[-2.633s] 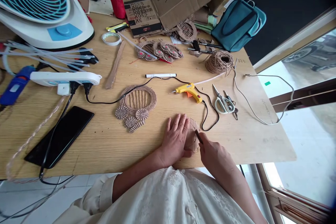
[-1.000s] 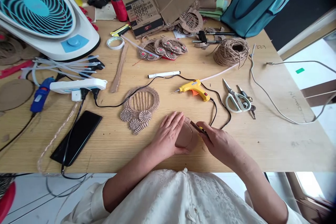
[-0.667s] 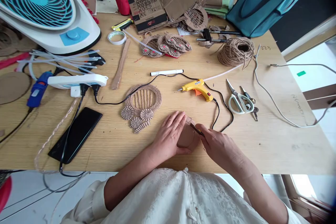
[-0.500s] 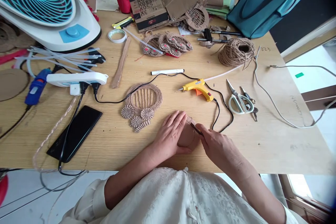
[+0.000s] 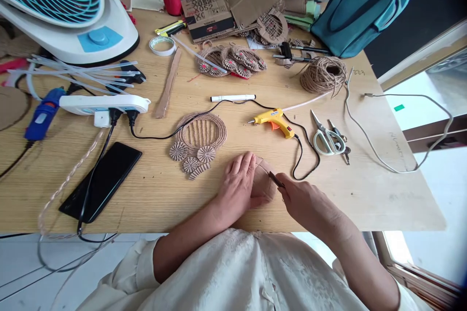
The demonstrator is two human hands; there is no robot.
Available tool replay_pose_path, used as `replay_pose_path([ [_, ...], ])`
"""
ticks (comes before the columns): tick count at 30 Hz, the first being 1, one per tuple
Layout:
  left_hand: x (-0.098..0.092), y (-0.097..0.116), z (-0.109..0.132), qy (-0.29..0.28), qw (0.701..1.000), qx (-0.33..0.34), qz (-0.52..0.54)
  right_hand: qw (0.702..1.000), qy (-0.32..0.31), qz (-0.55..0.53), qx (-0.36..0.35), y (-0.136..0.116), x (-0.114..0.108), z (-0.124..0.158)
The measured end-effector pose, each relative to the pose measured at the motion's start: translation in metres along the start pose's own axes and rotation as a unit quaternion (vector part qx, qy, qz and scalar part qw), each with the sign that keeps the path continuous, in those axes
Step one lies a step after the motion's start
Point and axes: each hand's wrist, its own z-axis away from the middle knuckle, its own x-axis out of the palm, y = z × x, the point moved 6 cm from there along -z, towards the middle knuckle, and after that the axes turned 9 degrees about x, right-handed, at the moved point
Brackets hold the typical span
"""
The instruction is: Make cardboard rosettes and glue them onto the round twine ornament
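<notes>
Under my left hand [image 5: 237, 182], which lies flat with its fingers stretched out, a round piece of brown cardboard [image 5: 262, 185] is pressed against the table near its front edge. A curved line runs inside the cardboard's rim. My right hand [image 5: 301, 199] is closed around a craft knife [image 5: 276, 179], its blade touching the cardboard at the upper right. Most of the knife's handle is hidden in the fingers. Left of my hands lies a twine-wrapped ring [image 5: 221, 142] with several pleated cardboard rosettes [image 5: 190, 164] at its lower side.
Beyond my hands lie a yellow glue gun [image 5: 273, 119] with a trailing black cord, scissors [image 5: 328, 141] and a white marker [image 5: 232, 98]. A twine ball [image 5: 323, 75] sits at the right. At the left are a black phone [image 5: 100, 182], a power strip [image 5: 104, 104] and a fan [image 5: 98, 41].
The knife tip has shifted slightly along the cardboard, and my left hand has drawn a little to the left, showing more of the disc. The camera view has shifted slightly.
</notes>
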Motion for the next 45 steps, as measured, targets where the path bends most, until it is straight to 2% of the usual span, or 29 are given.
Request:
replay_pose_path([
  [4,0.001,0.006,0.005,-0.015,0.997,-0.074,-0.031,0.998,0.042,0.038,-0.017,-0.001,-0.011,-0.008],
  [6,0.007,0.010,0.003,-0.020,0.998,-0.048,-0.030,0.995,0.063,0.066,-0.030,-0.001,-0.014,-0.011],
  [10,0.022,0.016,-0.005,-0.035,0.998,0.051,-0.011,0.989,0.077,0.114,-0.045,0.004,-0.015,-0.015],
  [16,0.021,0.014,-0.006,-0.039,0.998,0.040,0.009,0.989,0.080,0.122,-0.039,0.009,-0.008,-0.013],
  [28,0.016,0.015,-0.007,-0.057,0.997,0.035,0.031,0.996,0.034,0.070,0.046,0.012,0.008,0.000],
  [37,0.016,0.015,-0.007,-0.037,0.998,0.038,0.029,0.998,-0.005,-0.019,0.061,0.010,0.013,0.017],
  [41,0.010,0.021,-0.005,-0.040,0.999,0.000,-0.003,0.999,0.006,-0.030,0.035,0.009,0.005,0.009],
  [44,0.006,0.023,-0.001,-0.061,0.995,-0.061,-0.040,0.999,0.031,0.012,0.018,0.012,-0.003,0.000],
  [45,0.007,0.024,-0.001,-0.070,0.994,-0.064,-0.046,0.999,0.038,0.028,0.014,0.013,-0.004,-0.003],
])
